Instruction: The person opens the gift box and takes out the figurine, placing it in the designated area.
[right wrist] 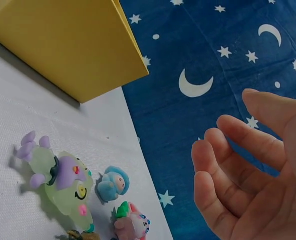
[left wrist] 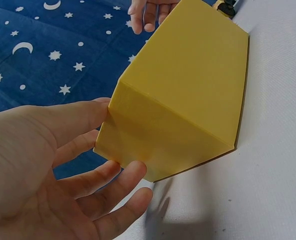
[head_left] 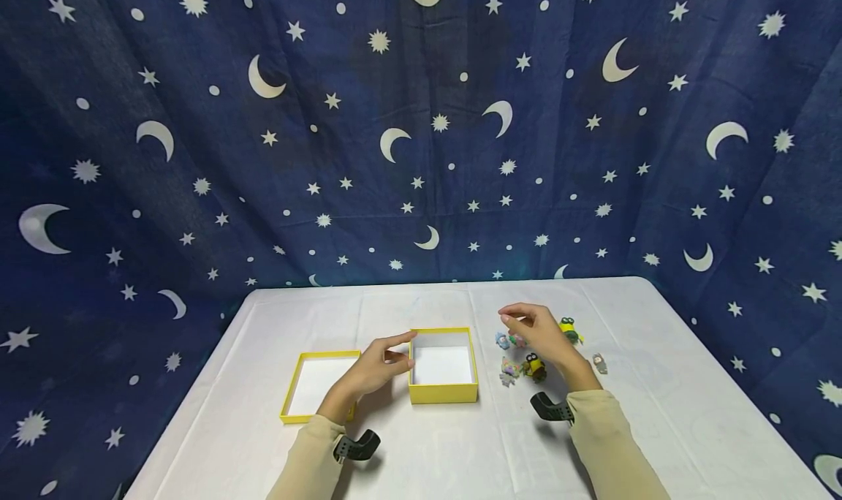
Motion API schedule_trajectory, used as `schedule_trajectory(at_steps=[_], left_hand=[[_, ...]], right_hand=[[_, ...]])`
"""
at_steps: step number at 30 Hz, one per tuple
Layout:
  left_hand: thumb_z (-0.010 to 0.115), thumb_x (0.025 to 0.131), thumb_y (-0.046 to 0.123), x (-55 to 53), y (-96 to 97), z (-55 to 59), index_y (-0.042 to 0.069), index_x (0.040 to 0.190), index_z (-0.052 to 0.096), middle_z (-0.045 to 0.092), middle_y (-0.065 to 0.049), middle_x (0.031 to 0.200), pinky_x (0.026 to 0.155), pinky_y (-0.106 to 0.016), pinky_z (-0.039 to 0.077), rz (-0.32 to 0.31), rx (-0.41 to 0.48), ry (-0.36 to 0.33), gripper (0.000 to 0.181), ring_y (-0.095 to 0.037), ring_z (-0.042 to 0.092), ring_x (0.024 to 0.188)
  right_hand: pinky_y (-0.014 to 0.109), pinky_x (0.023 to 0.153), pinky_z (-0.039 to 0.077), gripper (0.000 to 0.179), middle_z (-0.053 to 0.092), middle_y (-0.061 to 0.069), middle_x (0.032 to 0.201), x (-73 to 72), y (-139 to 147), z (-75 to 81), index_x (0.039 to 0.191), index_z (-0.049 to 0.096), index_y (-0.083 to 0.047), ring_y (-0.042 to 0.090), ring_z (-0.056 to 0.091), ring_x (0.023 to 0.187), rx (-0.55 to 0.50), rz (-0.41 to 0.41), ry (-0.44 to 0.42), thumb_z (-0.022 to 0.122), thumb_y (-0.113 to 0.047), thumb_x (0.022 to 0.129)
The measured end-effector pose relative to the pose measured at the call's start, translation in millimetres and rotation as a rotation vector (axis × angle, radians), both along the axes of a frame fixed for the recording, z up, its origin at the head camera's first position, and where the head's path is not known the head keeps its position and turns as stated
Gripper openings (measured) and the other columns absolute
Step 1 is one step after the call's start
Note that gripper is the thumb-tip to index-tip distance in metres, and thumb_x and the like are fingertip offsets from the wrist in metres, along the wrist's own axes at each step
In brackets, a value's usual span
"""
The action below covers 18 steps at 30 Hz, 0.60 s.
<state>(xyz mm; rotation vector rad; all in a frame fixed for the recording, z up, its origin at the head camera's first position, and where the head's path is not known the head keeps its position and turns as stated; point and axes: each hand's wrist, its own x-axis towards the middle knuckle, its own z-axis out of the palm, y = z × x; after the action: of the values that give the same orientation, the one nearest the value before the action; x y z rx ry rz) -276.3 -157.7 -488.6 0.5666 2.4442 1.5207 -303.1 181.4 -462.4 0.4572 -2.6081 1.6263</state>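
Note:
A yellow box (head_left: 444,393) with a white inside stands uncovered at mid-table. My left hand (head_left: 376,367) is at its left wall, with fingertips touching the yellow cardboard (left wrist: 183,95) and the rim. Over a group of small toy figures hovers my right hand (head_left: 541,335), fingers loosely bent and holding nothing in the right wrist view. Beneath it are a blue figure (right wrist: 112,185), a pink figure (right wrist: 131,224) with green, and a pale green and purple figure (right wrist: 70,182). A yellow and brown figure with goggles (head_left: 534,367) lies nearer the wrist.
The yellow-rimmed lid (head_left: 296,384) lies white side up left of the box, partly behind the left hand. Farther right are a yellow and green figure (head_left: 569,330) and a grey figure (head_left: 599,363). A star-and-moon cloth (head_left: 421,156) hangs behind the white table (head_left: 447,456).

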Motion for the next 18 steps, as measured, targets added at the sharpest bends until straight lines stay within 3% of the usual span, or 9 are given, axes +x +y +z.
schedule_trajectory(at_steps=[6, 14, 18], left_hand=[[0.061, 0.094, 0.013, 0.9, 0.2, 0.6, 0.021, 0.145, 0.046, 0.042, -0.003, 0.154, 0.104, -0.048, 0.044, 0.004, -0.011, 0.0, 0.054, -0.029, 0.06, 0.12], [0.063, 0.093, 0.013, -2.2, 0.3, -0.8, 0.018, 0.144, 0.047, 0.045, -0.006, 0.152, 0.102, -0.044, 0.045, 0.001, -0.013, 0.028, 0.054, -0.028, 0.062, 0.116], [0.061, 0.094, 0.013, -1.6, -0.2, -0.5, 0.021, 0.144, 0.047, 0.045, -0.008, 0.152, 0.103, -0.048, 0.044, -0.007, -0.002, 0.016, 0.053, -0.029, 0.062, 0.117]], right_hand=[[0.031, 0.062, 0.053, 0.031, 0.063, 0.028, 0.118, 0.6, -1.7, -2.4, 0.122, 0.063, 0.002, 0.01, 0.062, 0.076, 0.037, -0.008, 0.0, 0.056, -0.018, 0.098], [0.036, 0.066, 0.054, 0.036, 0.066, 0.02, 0.118, -1.7, -3.5, -6.9, 0.12, 0.065, -0.004, 0.036, 0.067, 0.088, 0.061, 0.007, 0.002, 0.057, -0.03, 0.097], [0.04, 0.071, 0.054, 0.035, 0.066, 0.019, 0.119, -1.1, -3.9, -9.1, 0.121, 0.064, -0.006, 0.038, 0.066, 0.09, 0.078, 0.003, -0.013, 0.057, -0.03, 0.098]])
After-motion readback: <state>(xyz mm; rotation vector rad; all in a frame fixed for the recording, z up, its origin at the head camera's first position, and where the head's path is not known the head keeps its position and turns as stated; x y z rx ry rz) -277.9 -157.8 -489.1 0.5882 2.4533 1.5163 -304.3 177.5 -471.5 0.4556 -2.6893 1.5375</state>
